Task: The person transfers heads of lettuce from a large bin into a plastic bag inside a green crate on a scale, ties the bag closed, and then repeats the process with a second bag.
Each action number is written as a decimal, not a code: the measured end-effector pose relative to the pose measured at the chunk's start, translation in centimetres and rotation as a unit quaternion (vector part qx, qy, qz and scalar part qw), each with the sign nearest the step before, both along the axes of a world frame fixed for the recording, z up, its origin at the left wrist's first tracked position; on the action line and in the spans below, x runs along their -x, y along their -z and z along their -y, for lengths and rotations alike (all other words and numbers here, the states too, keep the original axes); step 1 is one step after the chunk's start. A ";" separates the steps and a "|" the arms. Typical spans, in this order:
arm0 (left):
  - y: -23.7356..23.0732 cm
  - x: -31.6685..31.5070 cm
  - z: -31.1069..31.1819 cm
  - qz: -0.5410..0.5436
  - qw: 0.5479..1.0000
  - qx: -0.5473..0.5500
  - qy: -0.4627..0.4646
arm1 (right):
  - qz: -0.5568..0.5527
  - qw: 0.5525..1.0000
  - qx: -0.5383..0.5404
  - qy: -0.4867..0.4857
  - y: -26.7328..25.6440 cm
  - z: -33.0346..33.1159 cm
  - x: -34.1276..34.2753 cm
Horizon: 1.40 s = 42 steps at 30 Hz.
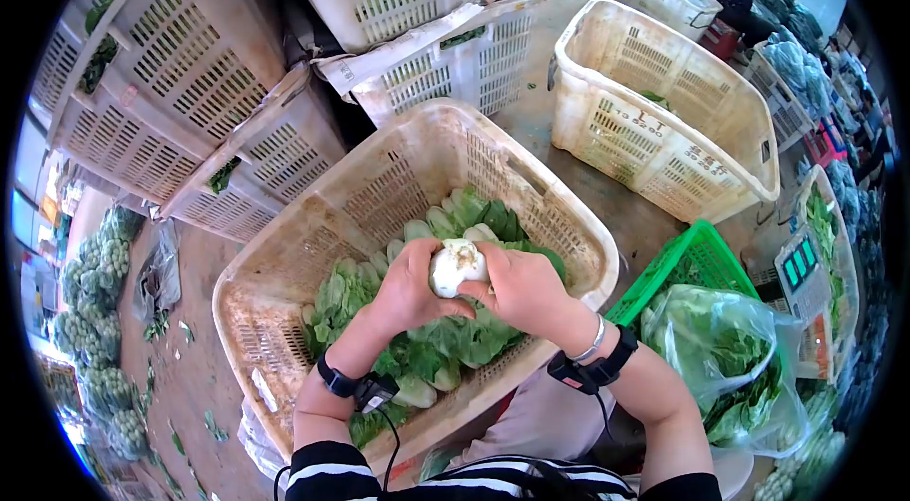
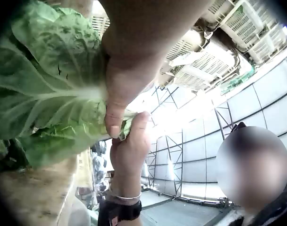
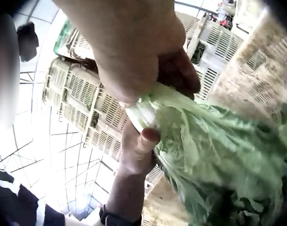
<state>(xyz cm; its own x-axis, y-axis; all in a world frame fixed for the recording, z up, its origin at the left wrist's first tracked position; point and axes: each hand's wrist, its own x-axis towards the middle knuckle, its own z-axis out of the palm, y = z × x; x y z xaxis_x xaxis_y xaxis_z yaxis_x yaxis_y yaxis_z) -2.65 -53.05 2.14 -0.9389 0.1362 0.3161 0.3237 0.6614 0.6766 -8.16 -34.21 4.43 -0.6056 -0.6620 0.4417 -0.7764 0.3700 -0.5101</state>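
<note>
Both hands hold one leafy cabbage head, its white cut base [image 1: 458, 268] turned up toward the head camera. My left hand [image 1: 409, 287] grips it from the left and my right hand [image 1: 524, 289] from the right, thumbs close to the base. In the left wrist view, broad green leaves [image 2: 54, 89] spread away from the fingers. The right wrist view shows the same leaves [image 3: 219, 150] hanging beyond both hands. Beneath the hands, a stained white crate [image 1: 275, 264] holds more green heads [image 1: 417, 378] lying together.
Stacked white crates [image 1: 180, 55] stand at the back left. Another crate [image 1: 664, 136] is at the back right, with a green basket [image 1: 697, 240], a clear bag of leaves [image 1: 730, 359] and a scale [image 1: 802, 275] on the right. Leaf scraps lie on the floor [image 1: 194, 359].
</note>
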 end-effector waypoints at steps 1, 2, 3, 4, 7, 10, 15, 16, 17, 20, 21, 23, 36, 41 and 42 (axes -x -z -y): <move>-0.7 -0.4 -0.1 -0.001 1.000 0.001 0.003 | -0.001 1.000 0.001 0.003 -0.1 -0.6 -0.3; -2.0 -0.5 -0.3 0.012 0.998 0.063 0.012 | -0.027 0.998 -0.064 -0.007 0.0 -1.2 -0.2; -3.2 -0.6 -0.2 0.025 0.992 0.125 0.022 | -0.051 0.990 -0.129 -0.016 0.0 -1.9 -0.1; -4.3 -0.6 0.2 0.076 0.980 0.178 0.053 | -0.124 0.982 -0.135 -0.044 -0.4 -2.8 0.1; -5.8 -0.5 2.3 0.244 0.960 0.022 0.136 | -0.228 0.955 -0.190 -0.028 -2.9 -4.8 1.3; -3.2 -0.6 6.2 0.289 0.896 -0.293 0.165 | -0.418 0.891 -0.126 0.124 -8.4 -9.1 7.4; 0.3 -0.1 5.9 0.199 0.792 -0.562 0.135 | -0.380 0.863 -0.159 0.293 -11.6 -15.2 19.2; 1.1 0.7 5.8 0.195 0.790 -0.565 0.136 | -0.238 0.930 -0.161 0.227 -11.1 -13.8 17.6; 2.9 1.1 5.8 0.179 0.760 -0.609 0.142 | -0.084 0.971 -0.166 0.150 -10.1 -11.9 15.3; 6.1 2.1 4.5 0.199 0.669 -0.687 0.200 | 0.151 0.988 -0.042 -0.002 -4.4 -5.2 6.8; 5.9 2.3 3.5 0.195 0.651 -0.707 0.195 | 0.211 0.977 0.039 -0.005 -1.6 -3.0 5.1; 6.1 2.3 2.8 0.243 0.718 -0.641 0.117 | 0.283 0.938 0.201 -0.017 1.5 0.5 2.9; 1.8 2.9 0.6 0.406 0.823 -0.303 0.258 | 0.304 0.953 0.021 0.004 1.4 -1.5 1.0; -0.4 3.0 0.4 0.334 0.915 -0.113 0.195 | 0.222 0.974 0.040 0.032 1.8 -2.7 1.4; -1.2 2.7 -0.3 0.236 0.964 -0.006 0.123 | 0.155 0.988 -0.009 0.026 1.5 -3.2 1.8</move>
